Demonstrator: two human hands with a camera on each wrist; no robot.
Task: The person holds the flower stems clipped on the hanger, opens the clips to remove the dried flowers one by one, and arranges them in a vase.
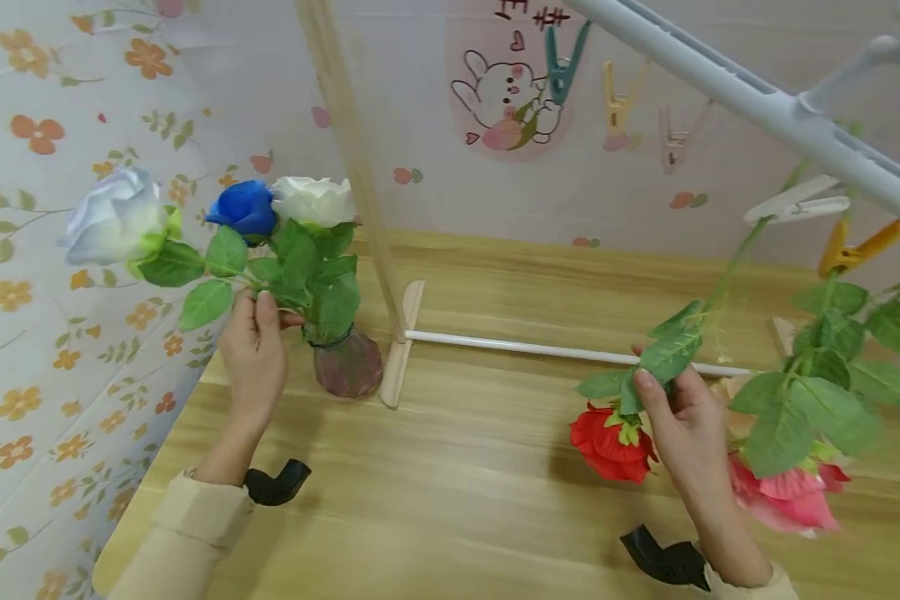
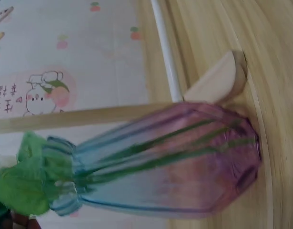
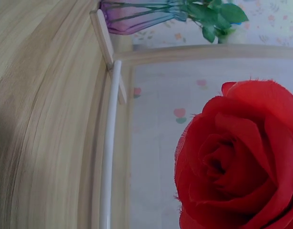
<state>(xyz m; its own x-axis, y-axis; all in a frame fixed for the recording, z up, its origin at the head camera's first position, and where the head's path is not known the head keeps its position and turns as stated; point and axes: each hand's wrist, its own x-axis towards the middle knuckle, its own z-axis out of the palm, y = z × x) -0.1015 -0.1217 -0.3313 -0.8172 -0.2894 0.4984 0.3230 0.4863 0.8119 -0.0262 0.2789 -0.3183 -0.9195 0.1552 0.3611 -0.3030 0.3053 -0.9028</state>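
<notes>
Head view: left hand [image 1: 255,354] pinches pale rose [image 1: 114,218], right hand [image 1: 692,433] leaves [image 1: 672,350] of red rose [image 1: 611,448]; sideways tug could tip vase [image 1: 348,364] at left.

Free room between post [image 1: 357,167] and rose [image 1: 612,446]

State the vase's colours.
The vase fades from blue at its neck to purplish pink at its base, clearest in the left wrist view.

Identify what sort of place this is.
Likely an indoor flower-work corner, at home or staged: a wooden table against a printed backdrop, flowers hanging head-down from clips, and a vase of roses.
</notes>
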